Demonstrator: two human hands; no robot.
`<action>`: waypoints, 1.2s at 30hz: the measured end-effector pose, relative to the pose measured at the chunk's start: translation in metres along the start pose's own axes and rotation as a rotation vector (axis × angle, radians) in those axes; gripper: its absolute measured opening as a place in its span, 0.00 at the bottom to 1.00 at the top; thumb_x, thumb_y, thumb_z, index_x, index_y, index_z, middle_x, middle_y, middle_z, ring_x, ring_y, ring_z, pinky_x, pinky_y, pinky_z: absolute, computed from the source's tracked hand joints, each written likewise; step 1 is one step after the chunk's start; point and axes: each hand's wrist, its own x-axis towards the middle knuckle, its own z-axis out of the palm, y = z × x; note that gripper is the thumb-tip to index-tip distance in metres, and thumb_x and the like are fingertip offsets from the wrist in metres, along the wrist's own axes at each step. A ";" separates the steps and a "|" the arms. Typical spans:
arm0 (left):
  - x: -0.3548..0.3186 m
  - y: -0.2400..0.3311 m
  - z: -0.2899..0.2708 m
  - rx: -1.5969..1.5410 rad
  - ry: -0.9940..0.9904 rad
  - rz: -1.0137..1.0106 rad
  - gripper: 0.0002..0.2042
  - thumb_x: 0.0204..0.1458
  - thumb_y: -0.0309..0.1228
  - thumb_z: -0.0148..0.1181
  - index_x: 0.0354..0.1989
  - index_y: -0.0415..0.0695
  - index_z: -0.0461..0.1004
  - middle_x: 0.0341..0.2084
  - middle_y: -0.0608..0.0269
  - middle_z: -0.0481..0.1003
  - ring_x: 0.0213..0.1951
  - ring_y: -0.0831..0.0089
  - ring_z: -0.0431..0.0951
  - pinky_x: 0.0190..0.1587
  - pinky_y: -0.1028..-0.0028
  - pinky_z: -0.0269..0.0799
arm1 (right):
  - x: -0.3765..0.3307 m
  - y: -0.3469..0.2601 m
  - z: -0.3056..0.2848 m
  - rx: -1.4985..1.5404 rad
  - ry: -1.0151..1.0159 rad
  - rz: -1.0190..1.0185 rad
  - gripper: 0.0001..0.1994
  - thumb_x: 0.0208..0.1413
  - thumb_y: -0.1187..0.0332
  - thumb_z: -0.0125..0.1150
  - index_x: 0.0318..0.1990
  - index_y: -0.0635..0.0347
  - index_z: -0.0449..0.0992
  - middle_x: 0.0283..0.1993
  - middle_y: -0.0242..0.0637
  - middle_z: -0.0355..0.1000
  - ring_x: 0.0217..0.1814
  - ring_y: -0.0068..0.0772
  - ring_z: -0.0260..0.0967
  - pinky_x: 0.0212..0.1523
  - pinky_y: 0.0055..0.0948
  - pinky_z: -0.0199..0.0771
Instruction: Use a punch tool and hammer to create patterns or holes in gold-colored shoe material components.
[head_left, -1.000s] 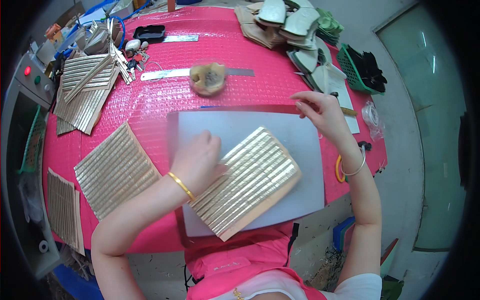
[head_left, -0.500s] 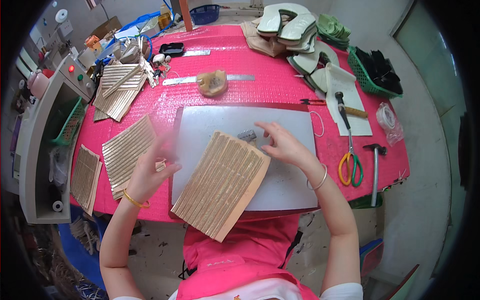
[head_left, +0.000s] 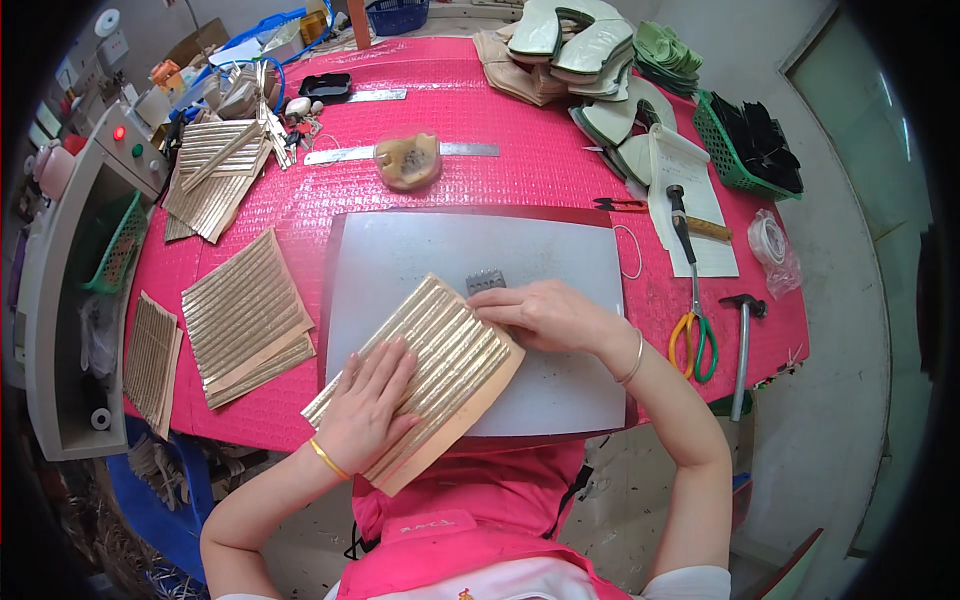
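Note:
A gold ribbed sheet [head_left: 440, 340] with a plain tan border lies aslant on a whitish board [head_left: 575, 390], its near corner jutting past the board's front edge. My left hand [head_left: 372, 400] rests flat on the sheet's left part, fingers stretched out. At the sheet's upper right edge, my right hand [head_left: 545, 312] has its fingers closed together on the margin; its thumb is mostly hidden. Just beyond those fingers a small grey metal block [head_left: 486, 281] with pits in its top sits on the board.
More gold ribbed sheets [head_left: 245, 305] lie at the left, beside a grey cabinet [head_left: 60, 390]. Scissors [head_left: 693, 345], a hammer [head_left: 743, 340] and a dark-handled tool [head_left: 681, 220] lie at the right. A lumpy tan block [head_left: 408, 162] and a steel ruler [head_left: 340, 156] lie beyond the board.
My left hand has come down from the left onto the sheet. My right hand has moved down to the sheet's upper edge. The sheet has shifted slightly left and turned.

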 end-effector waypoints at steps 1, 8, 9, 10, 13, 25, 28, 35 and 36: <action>0.000 -0.006 -0.003 0.003 0.002 0.000 0.32 0.44 0.44 0.50 0.56 0.41 0.50 0.56 0.54 0.50 0.58 0.60 0.49 0.56 0.60 0.46 | 0.001 -0.003 -0.004 -0.002 0.002 -0.002 0.19 0.35 0.74 0.56 0.41 0.58 0.67 0.47 0.35 0.63 0.36 0.37 0.66 0.33 0.30 0.67; 0.055 -0.023 -0.004 -0.141 -0.086 0.280 0.30 0.46 0.43 0.50 0.57 0.45 0.49 0.58 0.57 0.47 0.59 0.61 0.47 0.58 0.59 0.42 | -0.063 0.009 -0.046 -0.313 -0.189 0.365 0.15 0.29 0.72 0.60 0.27 0.60 0.61 0.25 0.37 0.60 0.27 0.39 0.64 0.26 0.33 0.65; 0.079 -0.033 -0.006 -0.146 -0.002 0.257 0.28 0.45 0.39 0.51 0.56 0.46 0.52 0.56 0.57 0.50 0.58 0.61 0.49 0.57 0.60 0.45 | -0.075 0.009 -0.057 -0.317 -0.123 0.472 0.15 0.28 0.72 0.59 0.26 0.60 0.61 0.24 0.38 0.60 0.27 0.40 0.64 0.25 0.33 0.64; 0.106 -0.053 -0.005 -0.149 0.079 0.231 0.26 0.45 0.34 0.53 0.54 0.47 0.54 0.55 0.58 0.53 0.58 0.61 0.51 0.55 0.60 0.49 | -0.085 0.009 -0.063 -0.318 -0.055 0.576 0.14 0.27 0.73 0.59 0.25 0.61 0.61 0.23 0.39 0.60 0.26 0.40 0.64 0.25 0.34 0.63; 0.182 -0.148 -0.036 -0.366 0.615 -0.136 0.14 0.41 0.21 0.50 0.40 0.41 0.68 0.32 0.52 0.72 0.34 0.61 0.73 0.39 0.70 0.67 | -0.105 -0.009 -0.078 -0.191 0.145 0.669 0.14 0.24 0.74 0.57 0.26 0.62 0.64 0.22 0.39 0.59 0.25 0.40 0.62 0.24 0.32 0.62; 0.302 -0.325 -0.016 -0.685 0.117 -0.005 0.07 0.33 0.24 0.60 0.23 0.41 0.71 0.17 0.64 0.72 0.22 0.77 0.70 0.27 0.77 0.67 | -0.106 -0.014 -0.069 -0.037 0.150 0.659 0.21 0.17 0.66 0.62 0.28 0.61 0.67 0.25 0.39 0.66 0.25 0.38 0.65 0.25 0.28 0.65; 0.339 -0.333 -0.029 -0.598 0.244 -0.056 0.10 0.35 0.22 0.59 0.30 0.37 0.72 0.20 0.63 0.72 0.24 0.77 0.70 0.31 0.78 0.67 | -0.082 -0.004 -0.075 -0.010 0.157 0.647 0.22 0.19 0.62 0.63 0.28 0.61 0.67 0.26 0.40 0.66 0.25 0.38 0.66 0.26 0.29 0.65; 0.325 -0.295 -0.052 0.046 0.871 0.096 0.13 0.38 0.24 0.55 0.36 0.46 0.72 0.32 0.60 0.69 0.39 0.63 0.68 0.43 0.70 0.65 | -0.021 0.003 -0.088 0.286 0.162 0.620 0.21 0.24 0.66 0.64 0.33 0.60 0.72 0.28 0.37 0.69 0.29 0.36 0.67 0.30 0.28 0.67; 0.316 -0.271 -0.063 -0.192 0.742 0.073 0.13 0.40 0.25 0.54 0.39 0.45 0.71 0.34 0.60 0.69 0.40 0.66 0.68 0.44 0.72 0.64 | -0.013 0.002 -0.086 0.484 0.206 0.715 0.21 0.26 0.66 0.62 0.35 0.61 0.72 0.29 0.36 0.69 0.30 0.34 0.68 0.32 0.26 0.67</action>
